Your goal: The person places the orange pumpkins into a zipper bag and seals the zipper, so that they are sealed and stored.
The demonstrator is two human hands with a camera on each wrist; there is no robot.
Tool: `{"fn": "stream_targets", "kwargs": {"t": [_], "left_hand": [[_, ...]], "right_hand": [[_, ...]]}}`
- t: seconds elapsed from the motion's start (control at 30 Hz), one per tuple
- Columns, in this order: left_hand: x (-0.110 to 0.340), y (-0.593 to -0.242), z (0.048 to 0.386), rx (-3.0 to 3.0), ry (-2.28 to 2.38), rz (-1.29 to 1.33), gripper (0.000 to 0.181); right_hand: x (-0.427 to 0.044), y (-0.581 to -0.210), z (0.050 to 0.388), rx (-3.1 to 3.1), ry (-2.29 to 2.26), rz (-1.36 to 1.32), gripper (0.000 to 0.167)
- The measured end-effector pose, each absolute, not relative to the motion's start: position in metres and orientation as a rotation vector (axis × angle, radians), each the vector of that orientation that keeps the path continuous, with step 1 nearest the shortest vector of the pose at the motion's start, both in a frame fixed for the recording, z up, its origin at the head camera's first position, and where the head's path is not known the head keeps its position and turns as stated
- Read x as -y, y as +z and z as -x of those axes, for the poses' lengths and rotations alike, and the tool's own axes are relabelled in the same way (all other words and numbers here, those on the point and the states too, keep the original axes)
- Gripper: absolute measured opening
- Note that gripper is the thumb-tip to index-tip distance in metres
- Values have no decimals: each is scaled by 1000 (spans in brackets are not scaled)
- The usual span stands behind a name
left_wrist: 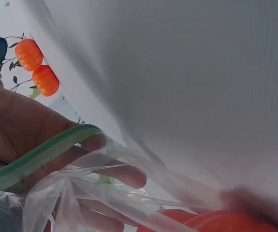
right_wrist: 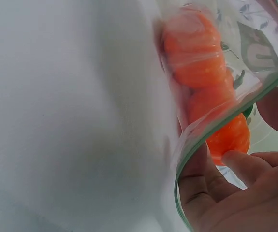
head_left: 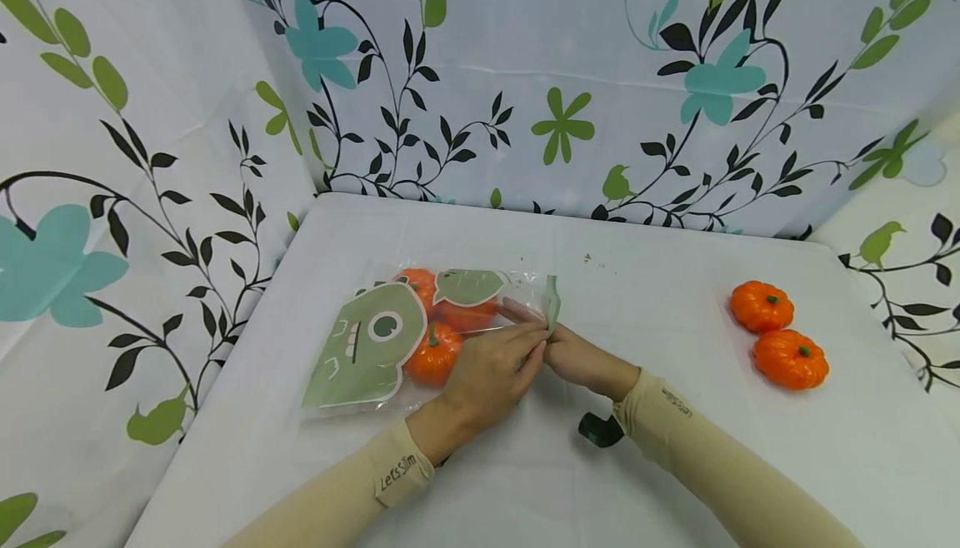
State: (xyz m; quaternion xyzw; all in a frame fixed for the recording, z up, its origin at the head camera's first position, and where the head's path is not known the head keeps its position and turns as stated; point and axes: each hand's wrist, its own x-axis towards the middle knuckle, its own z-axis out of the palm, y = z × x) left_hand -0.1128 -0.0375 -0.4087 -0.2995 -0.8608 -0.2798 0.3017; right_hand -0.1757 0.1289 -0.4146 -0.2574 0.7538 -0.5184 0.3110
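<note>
A clear zip bag with a green one-eyed character print lies at the left, several orange pumpkins inside it. My left hand pinches the edge near the green zip mouth. My right hand is at that mouth, its fingers inside behind the plastic. In the left wrist view, the right hand has its fingers spread loosely past the green zip strip. The right wrist view shows pumpkins through the plastic, beyond the curved zip edge.
Two orange pumpkins sit together on the white table at the right. A dark green object is under the right wrist. Leaf-patterned curtains hang behind and beside the table.
</note>
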Motion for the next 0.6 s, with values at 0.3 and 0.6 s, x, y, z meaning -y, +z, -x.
{"fn": "stream_targets", "kwargs": {"t": [0.3,0.6], "left_hand": [[36,-403,113,2288,-747,798,22],[36,-401,112,2284,-766,827,22]], "right_hand": [[-122,-415,178,-1988,-1347,734,60],[-120,-417,184,-2046,-1280,799,66]]}}
